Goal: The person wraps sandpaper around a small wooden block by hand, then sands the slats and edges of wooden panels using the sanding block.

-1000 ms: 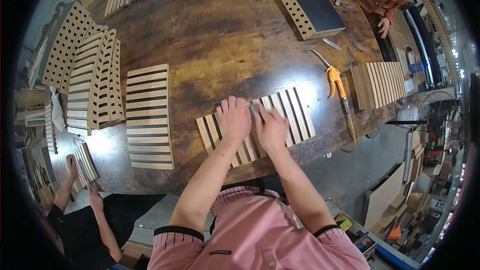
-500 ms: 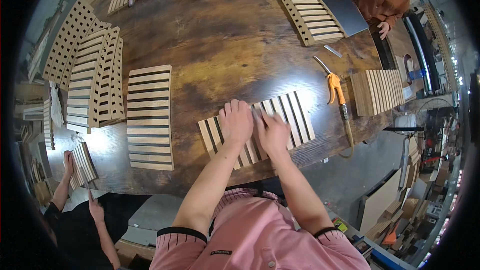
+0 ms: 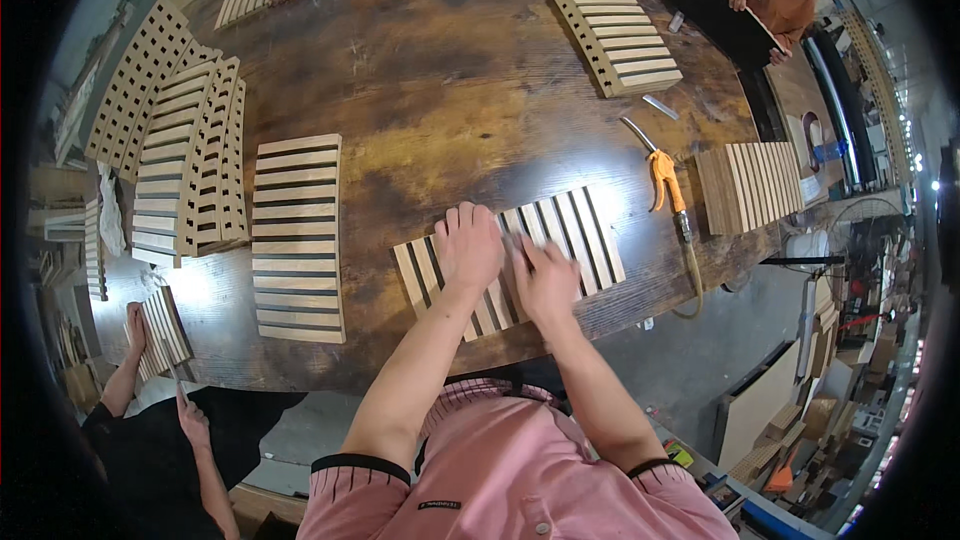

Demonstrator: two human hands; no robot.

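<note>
A slatted wooden panel [image 3: 597,240], pale strips with dark gaps, lies slightly askew near the table's front edge. My left hand [image 3: 468,248] rests on its left half, fingers stretched toward the far edge. Right beside it, my right hand [image 3: 548,285] is closed low over the panel's middle. A thin greyish thing seems to poke from its fingers; blur hides what it is. Both hands cover part of the slats. To the right lies an orange air blow gun [image 3: 664,176] with its hose, and beyond it a thin metal strip [image 3: 660,106].
Another slatted panel [image 3: 298,240] lies left, beside stacked panels [image 3: 180,160]. A slatted block [image 3: 750,187] stands at the right edge. At the far right, a person holds a dark sheet [image 3: 720,15] near a further panel [image 3: 612,30]. Other people work at far left and lower left.
The person at the far right has lifted the dark sheet off the table beside the panel and tilted it up. My right hand shifts slightly, blurred; my left stays on the panel.
</note>
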